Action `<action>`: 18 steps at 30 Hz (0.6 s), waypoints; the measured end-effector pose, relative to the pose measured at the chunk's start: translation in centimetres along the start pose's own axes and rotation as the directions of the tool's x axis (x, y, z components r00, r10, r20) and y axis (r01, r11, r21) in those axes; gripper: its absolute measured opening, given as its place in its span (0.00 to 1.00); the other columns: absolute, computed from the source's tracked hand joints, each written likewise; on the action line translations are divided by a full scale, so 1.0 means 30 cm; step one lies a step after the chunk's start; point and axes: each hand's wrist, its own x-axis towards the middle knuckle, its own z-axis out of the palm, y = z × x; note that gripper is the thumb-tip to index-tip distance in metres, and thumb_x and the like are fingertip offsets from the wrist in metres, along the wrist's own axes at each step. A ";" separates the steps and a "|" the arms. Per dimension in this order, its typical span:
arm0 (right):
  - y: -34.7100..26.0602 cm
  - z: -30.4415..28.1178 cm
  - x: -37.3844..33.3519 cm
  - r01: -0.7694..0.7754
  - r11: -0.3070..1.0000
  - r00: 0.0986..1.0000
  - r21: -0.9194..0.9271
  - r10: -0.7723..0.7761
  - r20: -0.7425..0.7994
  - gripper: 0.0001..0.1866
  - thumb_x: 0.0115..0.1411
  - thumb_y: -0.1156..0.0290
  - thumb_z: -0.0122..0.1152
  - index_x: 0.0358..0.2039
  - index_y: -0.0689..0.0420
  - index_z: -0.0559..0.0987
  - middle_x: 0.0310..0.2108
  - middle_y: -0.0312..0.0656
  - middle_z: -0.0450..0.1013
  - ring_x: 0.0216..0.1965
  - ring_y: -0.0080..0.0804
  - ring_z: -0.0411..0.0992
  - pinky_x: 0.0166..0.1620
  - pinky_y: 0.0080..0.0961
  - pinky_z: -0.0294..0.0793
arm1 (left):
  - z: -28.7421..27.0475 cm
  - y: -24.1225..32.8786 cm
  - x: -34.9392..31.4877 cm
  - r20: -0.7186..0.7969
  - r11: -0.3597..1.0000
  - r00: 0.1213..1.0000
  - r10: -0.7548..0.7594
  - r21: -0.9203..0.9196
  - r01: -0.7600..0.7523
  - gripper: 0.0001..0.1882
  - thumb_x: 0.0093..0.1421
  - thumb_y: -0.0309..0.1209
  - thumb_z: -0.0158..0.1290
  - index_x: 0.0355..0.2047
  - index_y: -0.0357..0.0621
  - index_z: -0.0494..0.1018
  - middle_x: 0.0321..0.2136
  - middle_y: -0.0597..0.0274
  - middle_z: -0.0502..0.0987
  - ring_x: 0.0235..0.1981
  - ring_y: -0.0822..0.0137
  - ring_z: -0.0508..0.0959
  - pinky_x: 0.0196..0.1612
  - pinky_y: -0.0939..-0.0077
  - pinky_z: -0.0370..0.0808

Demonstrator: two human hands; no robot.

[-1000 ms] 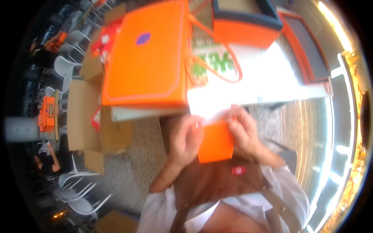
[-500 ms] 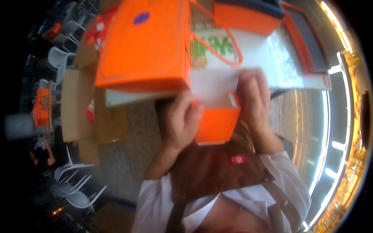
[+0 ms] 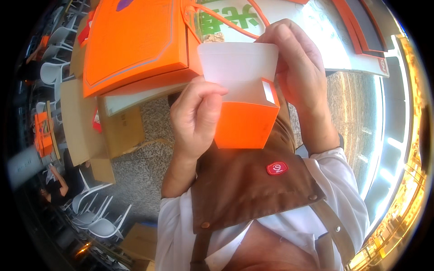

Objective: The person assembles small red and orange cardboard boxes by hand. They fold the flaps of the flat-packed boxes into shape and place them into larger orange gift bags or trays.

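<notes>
In the head view, you hold a small orange carton (image 3: 244,119) up in front of your chest, between both hands and clear of the tabletop (image 3: 316,40) beyond it. Its long axis runs roughly upright, slightly tilted, with the orange closed end toward your apron (image 3: 253,185) and the open white-lined mouth pointing away from you, toward the tabletop. Your left hand (image 3: 196,119) has its grip closed on the carton's left wall, thumb across the white inner face near the rim and fingers wrapped behind. Your right hand (image 3: 298,67) grips the upper right corner, fingers curled over the far edge of the raised white flap (image 3: 238,61). A small side tab (image 3: 270,91) stands free just below that hand. The right hand sits nearer the open end and its flaps; the left is nearer the body of the carton.

Just beyond the carton a large flat orange box (image 3: 135,40) lies on the tabletop to your left, with an orange cord handle (image 3: 226,25) looping beside it. Brown cardboard boxes (image 3: 90,122) stand on the floor below.
</notes>
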 end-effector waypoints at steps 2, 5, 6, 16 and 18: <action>0.003 -0.018 0.001 -0.032 0.999 0.998 0.031 0.030 0.060 0.13 0.70 0.62 0.51 0.39 0.61 0.74 0.35 0.41 0.76 0.34 0.22 0.72 0.37 0.20 0.72 | 0.001 0.004 0.004 0.006 1.000 1.000 -0.019 -0.007 0.019 0.06 0.66 0.26 0.52 0.34 0.36 0.75 0.31 0.61 0.75 0.31 0.72 0.72 0.37 0.80 0.70; -0.010 -0.011 -0.009 -0.079 0.994 0.993 0.080 0.071 0.095 0.12 0.66 0.65 0.55 0.40 0.62 0.75 0.39 0.43 0.77 0.39 0.26 0.74 0.42 0.24 0.74 | -0.013 0.005 0.006 0.103 0.996 0.995 0.004 0.087 -0.013 0.09 0.65 0.25 0.52 0.45 0.36 0.72 0.38 0.57 0.77 0.38 0.72 0.75 0.44 0.78 0.72; -0.027 -0.009 -0.012 -0.085 0.995 0.988 0.045 0.078 0.130 0.12 0.65 0.66 0.55 0.41 0.62 0.76 0.40 0.44 0.77 0.40 0.28 0.74 0.44 0.25 0.74 | 0.007 0.006 0.005 0.038 0.997 0.999 -0.037 -0.065 0.040 0.13 0.65 0.24 0.53 0.49 0.36 0.68 0.41 0.55 0.77 0.41 0.71 0.75 0.47 0.77 0.71; -0.068 -0.018 -0.072 -0.072 0.994 0.921 -0.085 0.099 0.377 0.21 0.53 0.79 0.53 0.49 0.69 0.76 0.51 0.52 0.75 0.55 0.43 0.73 0.61 0.35 0.68 | 0.029 -0.019 -0.009 0.059 0.948 0.998 -0.037 -0.315 0.053 0.31 0.65 0.28 0.58 0.63 0.36 0.55 0.50 0.49 0.75 0.50 0.67 0.75 0.54 0.71 0.71; -0.059 -0.029 -0.075 -0.050 0.994 0.916 -0.098 0.085 0.391 0.21 0.51 0.80 0.53 0.47 0.68 0.77 0.51 0.52 0.75 0.55 0.43 0.73 0.61 0.35 0.69 | 0.030 -0.028 -0.013 0.052 0.954 0.999 -0.009 -0.298 0.024 0.30 0.65 0.30 0.59 0.61 0.36 0.58 0.50 0.49 0.75 0.50 0.67 0.75 0.54 0.72 0.72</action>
